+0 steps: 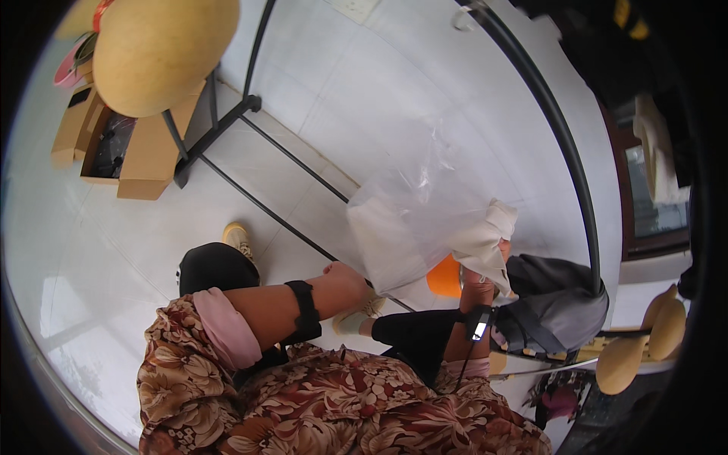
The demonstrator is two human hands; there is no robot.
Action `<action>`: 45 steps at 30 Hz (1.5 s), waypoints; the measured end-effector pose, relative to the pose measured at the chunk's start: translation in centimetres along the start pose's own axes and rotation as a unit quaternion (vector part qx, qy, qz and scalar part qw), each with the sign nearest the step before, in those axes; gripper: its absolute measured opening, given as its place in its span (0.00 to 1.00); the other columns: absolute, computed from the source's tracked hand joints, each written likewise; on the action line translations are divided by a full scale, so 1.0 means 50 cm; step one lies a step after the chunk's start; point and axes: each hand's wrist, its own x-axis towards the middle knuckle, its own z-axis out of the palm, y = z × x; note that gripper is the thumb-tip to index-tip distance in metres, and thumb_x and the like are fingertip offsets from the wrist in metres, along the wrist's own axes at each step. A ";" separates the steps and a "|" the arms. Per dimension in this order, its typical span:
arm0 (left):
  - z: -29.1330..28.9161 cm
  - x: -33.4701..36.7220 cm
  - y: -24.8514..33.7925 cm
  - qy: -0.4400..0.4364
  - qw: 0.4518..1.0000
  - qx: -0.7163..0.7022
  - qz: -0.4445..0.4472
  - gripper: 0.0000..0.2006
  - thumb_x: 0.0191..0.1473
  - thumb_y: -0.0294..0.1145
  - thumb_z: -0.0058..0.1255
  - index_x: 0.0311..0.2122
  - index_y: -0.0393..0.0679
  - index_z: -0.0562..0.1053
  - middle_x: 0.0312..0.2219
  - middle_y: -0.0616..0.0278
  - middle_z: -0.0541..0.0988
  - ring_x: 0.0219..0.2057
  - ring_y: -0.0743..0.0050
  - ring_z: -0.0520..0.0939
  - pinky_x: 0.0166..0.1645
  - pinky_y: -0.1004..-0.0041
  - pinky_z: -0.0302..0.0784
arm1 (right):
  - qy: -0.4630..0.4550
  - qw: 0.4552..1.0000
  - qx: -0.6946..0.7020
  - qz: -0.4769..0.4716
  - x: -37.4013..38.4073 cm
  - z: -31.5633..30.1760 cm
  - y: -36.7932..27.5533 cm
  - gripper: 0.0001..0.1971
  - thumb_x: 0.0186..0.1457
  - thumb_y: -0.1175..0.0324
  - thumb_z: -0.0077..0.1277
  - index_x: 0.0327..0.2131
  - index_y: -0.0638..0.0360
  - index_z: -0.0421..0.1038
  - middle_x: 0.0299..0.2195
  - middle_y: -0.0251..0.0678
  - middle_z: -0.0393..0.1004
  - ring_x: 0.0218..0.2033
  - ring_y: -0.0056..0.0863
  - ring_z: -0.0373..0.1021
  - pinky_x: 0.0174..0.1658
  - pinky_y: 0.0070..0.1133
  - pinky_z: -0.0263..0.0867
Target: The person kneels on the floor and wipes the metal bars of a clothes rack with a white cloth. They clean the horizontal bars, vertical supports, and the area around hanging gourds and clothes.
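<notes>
My left hand (345, 288) is closed at the near left edge of a clear plastic bag (425, 189), gripping it there; its fingertips are hidden. Pale cream cloth (379, 235) shows through the film of the bag. On the right, a crumpled cream cloth (485, 235) is in my right hand (478, 290), whose fingers are partly covered by the folds. This cloth lies against the right side of the bag. Just beyond and left of my right wrist is a bright orange object (445, 277), mostly hidden.
A black metal rack (284, 225) stands before me, with a curved bar (550, 114) at right. A large tan gourd-shaped object (163, 53) hangs upper left, above an open cardboard box (144, 152). Dark grey cloth (557, 303) drapes beside my right arm. Smaller tan rounded objects (622, 364) are lower right.
</notes>
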 end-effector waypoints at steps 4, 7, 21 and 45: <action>0.015 -0.004 -0.008 0.017 0.999 0.033 0.028 0.08 0.47 0.26 0.56 0.33 0.43 0.84 0.32 0.56 0.85 0.35 0.52 0.87 0.33 0.58 0.80 | 0.010 0.997 -0.030 -0.064 -0.065 -0.040 -0.060 0.27 0.55 0.59 0.50 0.56 0.62 0.68 0.47 0.43 0.78 0.48 0.41 0.75 0.55 0.37 0.70; 0.026 0.005 -0.016 -0.001 0.999 0.034 0.027 0.08 0.46 0.25 0.55 0.33 0.42 0.84 0.31 0.55 0.85 0.35 0.52 0.87 0.34 0.58 0.80 | 0.048 0.995 -0.051 -0.076 -0.103 -0.082 -0.064 0.25 0.56 0.61 0.50 0.56 0.62 0.69 0.47 0.43 0.78 0.47 0.42 0.76 0.54 0.37 0.72; 0.032 0.006 -0.020 -0.008 0.997 0.059 0.057 0.08 0.47 0.26 0.53 0.31 0.42 0.83 0.31 0.53 0.85 0.35 0.51 0.87 0.35 0.57 0.81 | 0.266 0.961 -0.072 -0.040 -0.128 -0.260 -0.056 0.16 0.53 0.65 0.57 0.47 0.54 0.76 0.37 0.31 0.81 0.35 0.29 0.78 0.34 0.27 0.75; 0.015 -0.003 -0.033 -0.025 0.996 0.078 0.042 0.11 0.49 0.29 0.57 0.39 0.44 0.84 0.36 0.57 0.86 0.40 0.54 0.87 0.40 0.60 0.82 | 0.253 0.966 -0.059 -0.009 -0.168 -0.155 -0.099 0.12 0.59 0.69 0.56 0.46 0.59 0.75 0.35 0.35 0.81 0.31 0.30 0.78 0.28 0.25 0.74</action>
